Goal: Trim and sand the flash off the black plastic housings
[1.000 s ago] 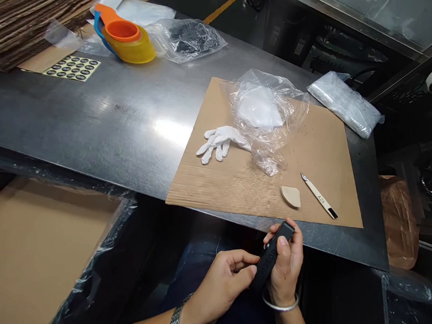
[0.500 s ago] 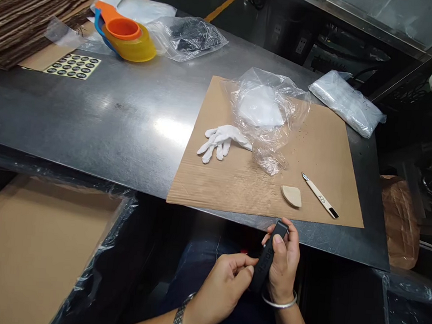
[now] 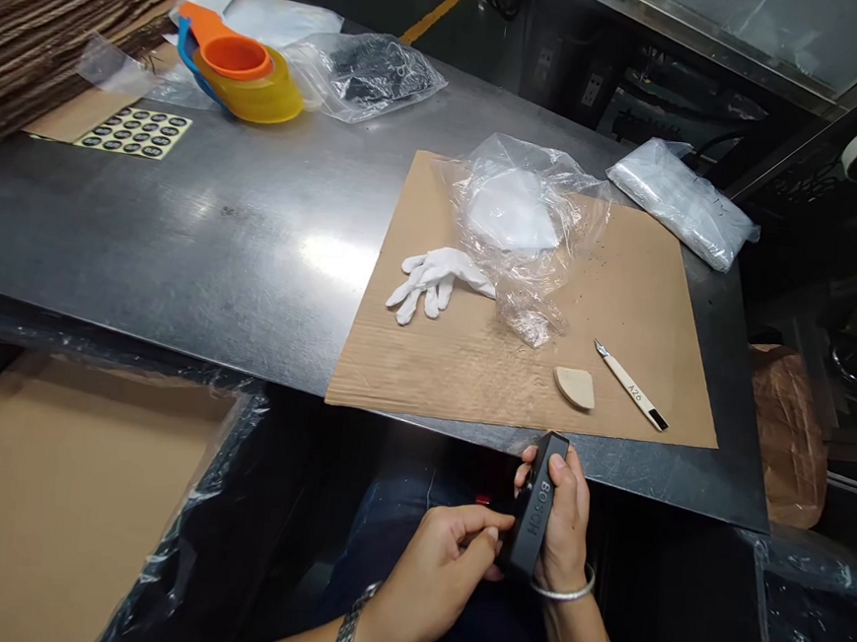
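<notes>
Lower end of the narrow black plastic block with pale lettering [image 3: 533,512] is covered by the two hands; what sits on its underside can't be made out. Contents of the crumpled clear plastic bag [image 3: 529,230] are only a white blur. The dark items in a second clear bag [image 3: 370,71] at the far edge are unreadable. Stack of corrugated cardboard sheets [image 3: 44,14] is cut off at top left.

Right hand [image 3: 564,530] is curled around the block from the right side, fingers wrapped behind it, holding it upright-tilted just below the near edge of the grey metal tabletop [image 3: 183,232], over the lap. Left hand [image 3: 439,569] is half closed, thumb and fingertips pinching at the block's lower left edge. Both wrists are bent inward; a metal watch is on the left, a thin bangle on the right.

Counts: one flat brown cardboard mat [image 3: 532,319], one white fabric glove [image 3: 436,280], one beige wedge-shaped piece [image 3: 576,387], one white-handled craft knife [image 3: 631,384], one sealed clear packet [image 3: 681,202], one sheet of round black stickers [image 3: 136,132], one nest of orange, yellow and blue plastic scoops [image 3: 237,67].
</notes>
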